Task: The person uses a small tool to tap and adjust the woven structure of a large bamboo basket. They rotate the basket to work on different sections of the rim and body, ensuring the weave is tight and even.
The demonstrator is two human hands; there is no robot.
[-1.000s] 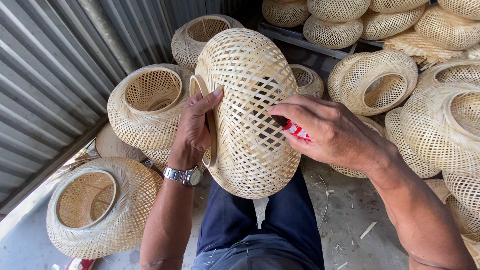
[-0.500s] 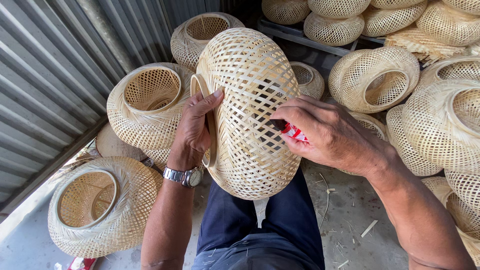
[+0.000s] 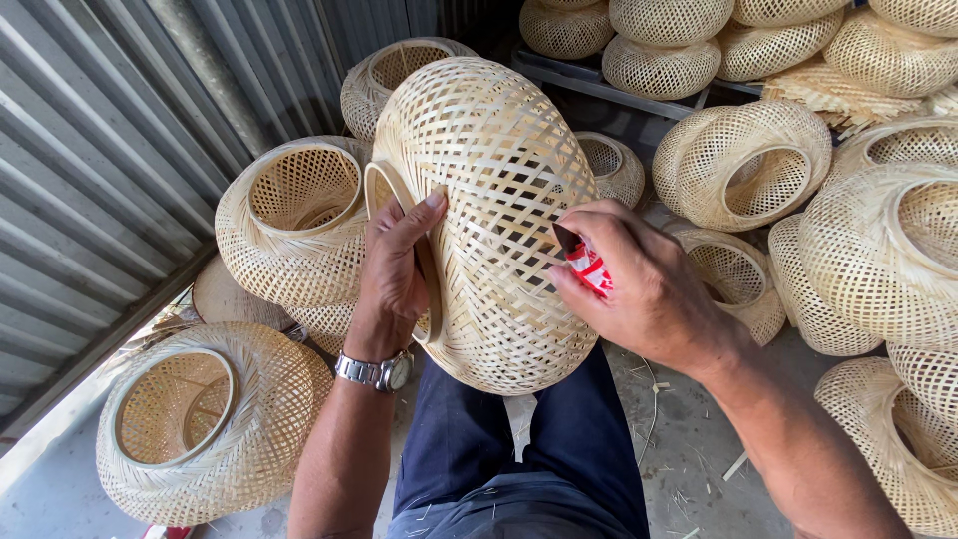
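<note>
A woven bamboo lampshade [image 3: 489,190], round and pale, stands on edge over my lap. My left hand [image 3: 394,274] grips its rim at the round opening, thumb across the weave, a metal watch on the wrist. My right hand [image 3: 644,284] rests against the shade's right side and holds a small red and white tool [image 3: 584,262] whose tip touches the weave.
Several similar woven shades lie around: one [image 3: 294,215] behind my left hand, one [image 3: 205,419] at lower left, several [image 3: 878,250] stacked at right and rear. A corrugated metal wall [image 3: 90,150] runs along the left. Bamboo scraps litter the concrete floor [image 3: 689,449].
My right hand with the red tool has shifted slightly left and down along the shade. The shade has turned a little in my left hand.
</note>
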